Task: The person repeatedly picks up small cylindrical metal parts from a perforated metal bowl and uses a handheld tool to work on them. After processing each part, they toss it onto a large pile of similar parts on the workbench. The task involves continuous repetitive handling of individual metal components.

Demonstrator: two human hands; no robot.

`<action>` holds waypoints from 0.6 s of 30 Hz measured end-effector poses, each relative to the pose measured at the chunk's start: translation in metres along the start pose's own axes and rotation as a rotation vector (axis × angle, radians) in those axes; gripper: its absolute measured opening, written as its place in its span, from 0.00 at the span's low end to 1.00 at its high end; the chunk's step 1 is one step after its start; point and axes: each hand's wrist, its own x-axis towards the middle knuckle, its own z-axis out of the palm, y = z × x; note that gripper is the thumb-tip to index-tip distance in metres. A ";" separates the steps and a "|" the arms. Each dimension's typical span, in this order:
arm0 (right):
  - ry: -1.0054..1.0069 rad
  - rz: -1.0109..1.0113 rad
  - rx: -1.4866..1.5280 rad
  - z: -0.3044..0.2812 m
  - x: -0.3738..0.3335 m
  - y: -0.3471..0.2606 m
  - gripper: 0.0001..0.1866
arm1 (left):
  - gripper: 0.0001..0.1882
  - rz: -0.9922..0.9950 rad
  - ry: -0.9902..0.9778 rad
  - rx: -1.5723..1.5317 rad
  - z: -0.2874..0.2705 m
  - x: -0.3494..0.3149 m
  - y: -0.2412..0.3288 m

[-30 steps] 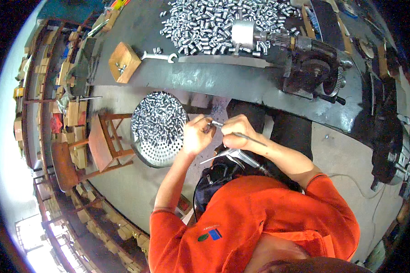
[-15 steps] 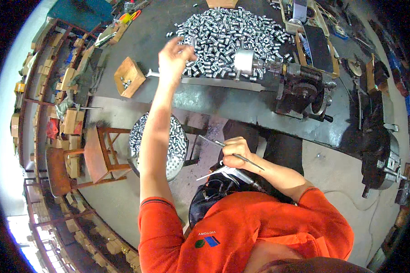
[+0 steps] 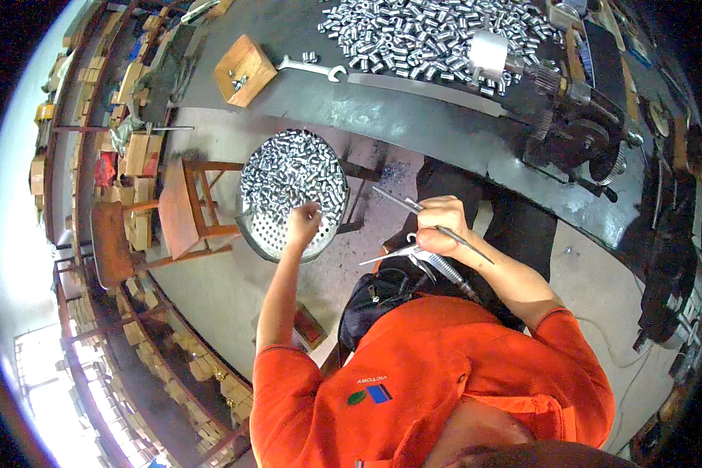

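My left hand [image 3: 304,224] is curled closed over the near part of a round perforated metal basin [image 3: 267,237]. Short shiny metal sleeves [image 3: 288,168] fill much of that basin. A bright speck shows at the fingertips, too small to name. Before my waist, my right hand [image 3: 441,225] is wrapped round a slim grey metal rod [image 3: 394,198], which slants out past both sides of the fist. Just under this fist lies a silver air blow gun [image 3: 417,253] with a thin nozzle and a coiled hose; whether the hand touches it I cannot tell.
On the dark workbench [image 3: 351,104] lies a large heap of metal sleeves [image 3: 421,39]. A wooden box [image 3: 246,70] with a few small parts stands beside an open-ended wrench [image 3: 310,67]. A geared machine [image 3: 581,140] occupies the right. A wooden chair [image 3: 181,207] stands left of the basin.
My left hand has come back from beside the heap on the workbench to the basin, and its fingers are now curled. My right hand keeps the rod. The whole view has shifted.
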 end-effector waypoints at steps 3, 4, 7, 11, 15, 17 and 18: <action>-0.021 0.036 -0.031 -0.003 -0.001 0.002 0.17 | 0.09 -0.095 -0.056 0.117 0.023 -0.015 -0.009; -0.022 0.043 -0.034 -0.003 -0.002 0.003 0.17 | 0.13 -0.117 0.008 0.258 0.027 -0.018 0.005; -0.021 0.083 0.018 0.002 -0.002 0.002 0.17 | 0.15 -0.318 -0.002 0.237 0.043 -0.003 -0.056; -0.018 0.101 -0.001 0.001 -0.003 0.004 0.17 | 0.16 -0.196 0.034 0.451 0.046 0.003 -0.032; -0.018 0.110 -0.010 0.001 -0.004 0.005 0.18 | 0.17 -0.199 0.002 0.596 0.031 -0.001 -0.011; -0.058 0.078 -0.026 -0.001 -0.003 0.004 0.17 | 0.19 -0.261 0.007 0.611 0.029 0.000 -0.008; -0.076 0.063 -0.037 -0.001 -0.003 0.004 0.17 | 0.19 -0.290 0.019 0.617 0.027 -0.001 -0.001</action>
